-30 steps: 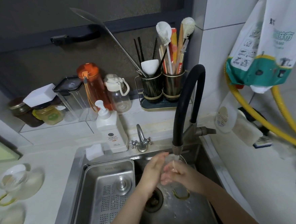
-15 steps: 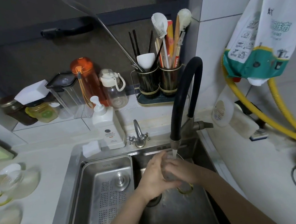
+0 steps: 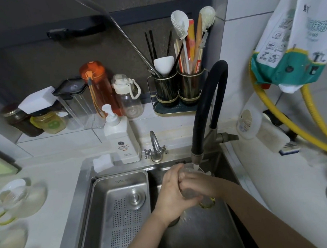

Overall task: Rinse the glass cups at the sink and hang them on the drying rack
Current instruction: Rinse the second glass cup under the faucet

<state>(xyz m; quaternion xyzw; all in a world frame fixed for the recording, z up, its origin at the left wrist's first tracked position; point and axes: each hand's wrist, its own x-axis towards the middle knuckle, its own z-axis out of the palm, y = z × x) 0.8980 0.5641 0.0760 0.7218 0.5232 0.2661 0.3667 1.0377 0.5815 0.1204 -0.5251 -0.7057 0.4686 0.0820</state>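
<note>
From the head camera, we had both hands in the sink (image 3: 186,238) basin, at about six o'clock in the view. Our left hand (image 3: 171,189) was wrapped round the near side of a glass cup (image 3: 190,191), fingers curled over it, and our right hand (image 3: 197,185) gripped it from the three o'clock side, so the cup was held between the two and mostly hidden. The cup sat directly under the mouth of the black tap (image 3: 208,109), at twelve o'clock from the hands, with water running onto its rim. Its yellowish handle seemed to point down toward the drain, though we could not be sure.

At nine o'clock on the counter (image 3: 53,189) another cup (image 3: 15,198) with a yellow handle waited, with more blurred glassware at seven o'clock. A soap bottle (image 3: 121,140) stood just beyond the sink's far edge at eleven o'clock, and a metal drain tray (image 3: 124,210) filled the left half of the sink. We saw no drying rack clearly.

To rinse well, we judged that we should keep the cup low in the basin, turn it so water reached inside and round the rim, and hold firmly, since wet glass likely slips. Tipping it out fully before lifting would save drips on the way to the rack.
</note>
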